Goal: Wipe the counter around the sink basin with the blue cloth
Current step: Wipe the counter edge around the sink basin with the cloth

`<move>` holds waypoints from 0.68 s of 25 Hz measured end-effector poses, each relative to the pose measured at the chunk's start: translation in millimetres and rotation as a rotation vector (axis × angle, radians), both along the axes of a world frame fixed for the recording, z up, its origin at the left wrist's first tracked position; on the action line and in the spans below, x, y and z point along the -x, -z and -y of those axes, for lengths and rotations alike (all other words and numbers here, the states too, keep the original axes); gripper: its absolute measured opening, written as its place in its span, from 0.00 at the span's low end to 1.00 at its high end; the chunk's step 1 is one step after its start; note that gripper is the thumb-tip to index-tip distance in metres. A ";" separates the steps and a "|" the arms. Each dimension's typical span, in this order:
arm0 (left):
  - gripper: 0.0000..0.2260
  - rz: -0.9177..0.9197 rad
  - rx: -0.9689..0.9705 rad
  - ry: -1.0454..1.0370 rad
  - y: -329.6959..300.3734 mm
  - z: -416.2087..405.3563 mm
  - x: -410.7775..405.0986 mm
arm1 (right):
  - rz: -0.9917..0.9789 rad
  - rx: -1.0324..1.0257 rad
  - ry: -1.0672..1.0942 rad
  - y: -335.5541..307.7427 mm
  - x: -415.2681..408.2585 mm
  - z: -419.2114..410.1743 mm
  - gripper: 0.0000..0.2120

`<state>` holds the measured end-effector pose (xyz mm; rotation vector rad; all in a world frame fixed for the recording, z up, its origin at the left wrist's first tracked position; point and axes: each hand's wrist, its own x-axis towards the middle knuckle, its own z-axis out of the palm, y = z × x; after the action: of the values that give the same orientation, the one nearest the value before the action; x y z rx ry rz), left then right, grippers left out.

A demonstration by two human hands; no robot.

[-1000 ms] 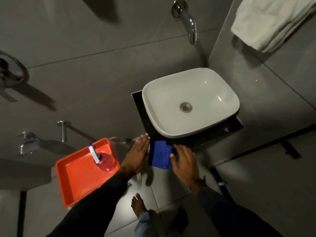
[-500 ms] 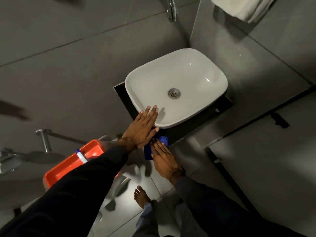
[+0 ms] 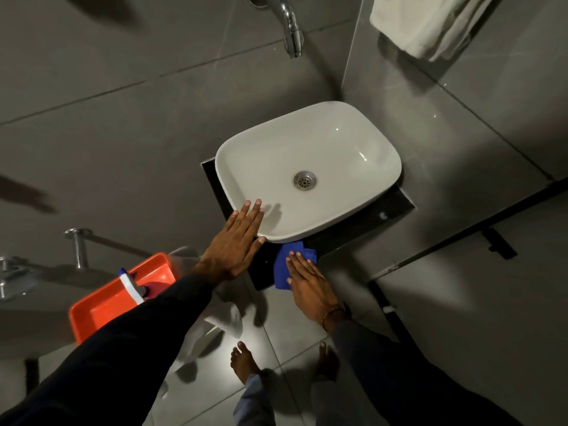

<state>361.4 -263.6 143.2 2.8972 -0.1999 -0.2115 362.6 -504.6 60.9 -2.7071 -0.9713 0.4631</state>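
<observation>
Basin, white, rounded-rectangular, is set on a black counter in a grey-tiled corner; a metal drain is seen at its middle. Only narrow strips of the counter are shown around the basin, along the left, front and right edges.

Blue cloth, crumpled, is laid on the front strip of the counter, just below the basin's near rim and touching it at the upper edge. It is pressed flat under the right hand; the fingers are extended and held together, laid on top of the cloth rather than curled around it. A thin bracelet is worn at that wrist, above a dark sleeve.

Left hand is placed palm down, fingers straight and slightly spread, with nothing held. Its fingertips are rested on the basin's front-left rim, the palm over the counter's left corner. A dark sleeve is worn on that arm as well.

Orange tray is seen at lower left, partly covered by the left arm; a spray bottle with a white and blue head is stood in it. A chrome spout is mounted on the wall above the basin. A pale towel is hung at upper right. Bare feet are seen on the floor tiles below.
</observation>
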 end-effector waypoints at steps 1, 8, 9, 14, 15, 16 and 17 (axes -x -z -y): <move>0.30 -0.007 0.002 -0.019 -0.2 4.0 -0.6 | 0.012 0.010 0.010 -0.7 -12.0 17.0 0.27; 0.38 -0.017 -0.010 -0.152 1.0 24.3 -0.6 | 0.065 0.201 0.170 -15.3 -139.5 145.2 0.27; 0.39 -0.019 -0.015 -0.164 1.2 26.0 -0.5 | 0.047 0.232 0.238 -18.3 -157.1 162.6 0.27; 0.42 -0.016 -0.021 -0.190 -3.1 35.0 -1.6 | -0.055 0.233 0.451 -22.1 -177.2 178.4 0.29; 0.42 -0.007 -0.018 -0.193 -2.3 35.7 -1.3 | -0.057 0.202 0.432 -21.2 -172.8 166.4 0.28; 0.41 0.000 -0.015 -0.195 -1.2 35.3 -1.3 | -0.036 0.174 0.387 -18.5 -167.6 155.7 0.28; 0.41 0.001 -0.013 -0.192 0.3 34.1 -1.8 | -0.013 0.147 0.335 -16.4 -163.7 151.1 0.28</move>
<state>363.2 -297.8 142.9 2.9057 0.0801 -0.1776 526.3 -655.7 77.3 -2.9144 -0.4795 0.4996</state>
